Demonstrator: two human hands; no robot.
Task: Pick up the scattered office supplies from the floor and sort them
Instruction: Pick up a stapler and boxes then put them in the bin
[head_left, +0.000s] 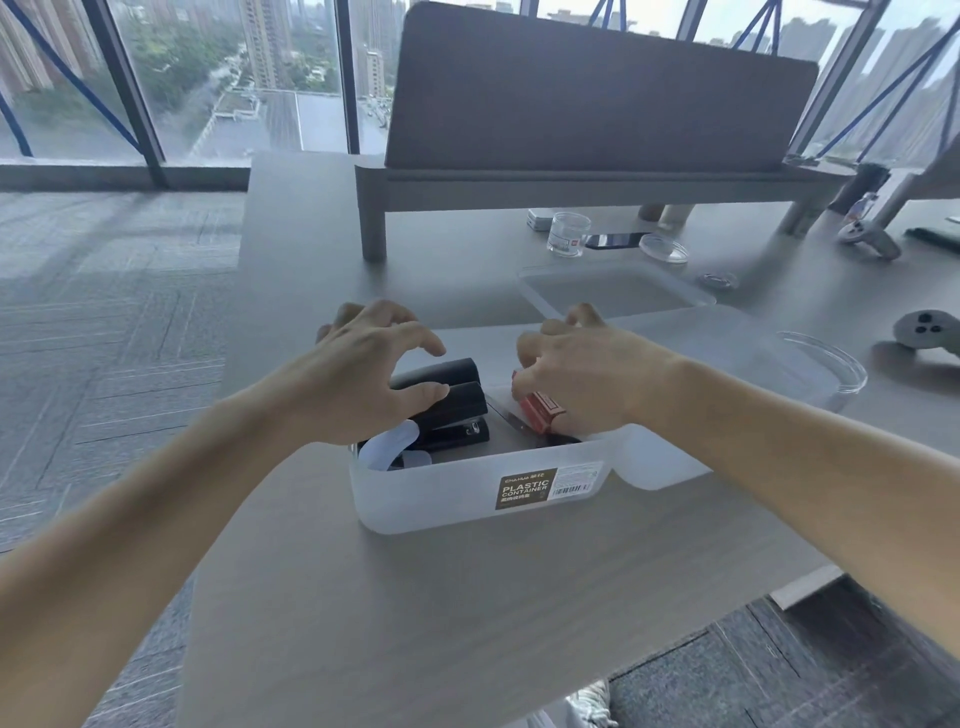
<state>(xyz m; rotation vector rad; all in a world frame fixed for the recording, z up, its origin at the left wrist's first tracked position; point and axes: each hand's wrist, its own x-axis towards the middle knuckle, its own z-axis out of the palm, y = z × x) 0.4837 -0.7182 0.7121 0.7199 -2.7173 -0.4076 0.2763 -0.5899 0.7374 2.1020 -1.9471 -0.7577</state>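
Left hand spread loose over stapler, holding nothing; stapler likely heavy, rigid, grab mid-body. Right hand pinches light red box, mid-frame.

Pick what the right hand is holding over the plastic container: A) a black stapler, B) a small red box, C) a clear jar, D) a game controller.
B: the right hand curls its fingers round the small red box, while the black stapler lies under the left hand.

Frosted plastic container, glossy stapler
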